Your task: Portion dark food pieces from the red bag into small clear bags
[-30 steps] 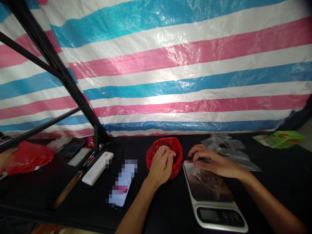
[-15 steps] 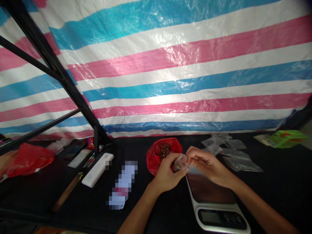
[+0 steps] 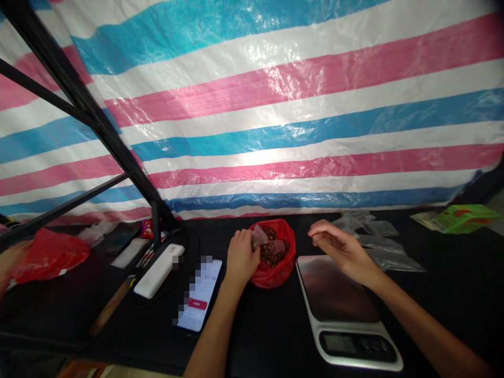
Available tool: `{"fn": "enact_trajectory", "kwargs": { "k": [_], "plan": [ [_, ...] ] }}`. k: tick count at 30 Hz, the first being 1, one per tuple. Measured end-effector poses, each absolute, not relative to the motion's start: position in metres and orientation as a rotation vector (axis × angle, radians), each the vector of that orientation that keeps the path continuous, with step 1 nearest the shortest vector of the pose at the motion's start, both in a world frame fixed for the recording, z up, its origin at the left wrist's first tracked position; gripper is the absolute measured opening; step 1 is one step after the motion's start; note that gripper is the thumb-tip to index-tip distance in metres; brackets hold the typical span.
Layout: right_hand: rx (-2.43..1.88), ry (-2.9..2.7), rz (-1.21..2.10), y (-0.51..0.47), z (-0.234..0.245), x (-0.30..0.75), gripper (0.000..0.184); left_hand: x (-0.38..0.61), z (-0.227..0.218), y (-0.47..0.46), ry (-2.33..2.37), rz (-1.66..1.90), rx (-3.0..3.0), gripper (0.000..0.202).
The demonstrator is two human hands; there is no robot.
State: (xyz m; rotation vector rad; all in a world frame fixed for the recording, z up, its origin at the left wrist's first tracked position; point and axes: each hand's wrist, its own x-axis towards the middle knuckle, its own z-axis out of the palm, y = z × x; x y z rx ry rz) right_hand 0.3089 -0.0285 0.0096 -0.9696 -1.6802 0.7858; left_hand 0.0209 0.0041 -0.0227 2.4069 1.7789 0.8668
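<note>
My left hand (image 3: 243, 257) is closed at the left rim of a red plastic bag (image 3: 271, 278), gripping a small clear plastic bag (image 3: 259, 237). Its fingertips are partly hidden from this angle. Small brown pieces (image 3: 270, 257), too small to name, fill the red bag. Another translucent piece of plastic (image 3: 277, 246) lies on them; I cannot tell whether it joins the held one. My right hand (image 3: 340, 249) hovers over the far part of a kitchen scale (image 3: 338, 294), its fingers loosely curled and apart, with nothing visible in them.
Flat clear bags (image 3: 388, 260) lie behind the scale, near a green packet (image 3: 464, 218). Left of my arm are a lit phone (image 3: 200, 296), a white power bank (image 3: 159, 270) and a black metal frame (image 3: 110, 147). At far left another person's hand (image 3: 16, 260) touches a red bag (image 3: 55, 257).
My left hand has moved left, carrying the clear bag from beside my right hand to over the red bag. My right hand has let go of the bag's edge and loosened.
</note>
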Motion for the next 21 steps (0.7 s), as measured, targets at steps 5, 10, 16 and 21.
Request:
{"fn": "enact_trajectory", "kwargs": {
  "k": [5, 10, 16, 21],
  "plan": [
    [-0.974, -1.71, 0.779, -0.0303, 0.0098, 0.3068, 0.024, 0.0212, -0.0231, 0.0033, 1.882, 0.839, 2.441, 0.029],
    [-0.994, -1.721, 0.766, -0.0298, 0.0103, 0.306, 0.026, 0.0221, -0.0206, -0.0006, 1.89, 0.815, 2.49, 0.017],
    [-0.994, -1.75, 0.762, -0.0297, 0.0088, 0.3047, 0.025, 0.0224, -0.0241, 0.0005, 1.892, 0.889, 2.466, 0.019],
    [-0.972, -1.784, 0.73, -0.0302, 0.0101, 0.3052, 0.018, 0.0255, -0.0234, 0.0023, 1.825, 1.103, 2.36, 0.005]
  ]
}}
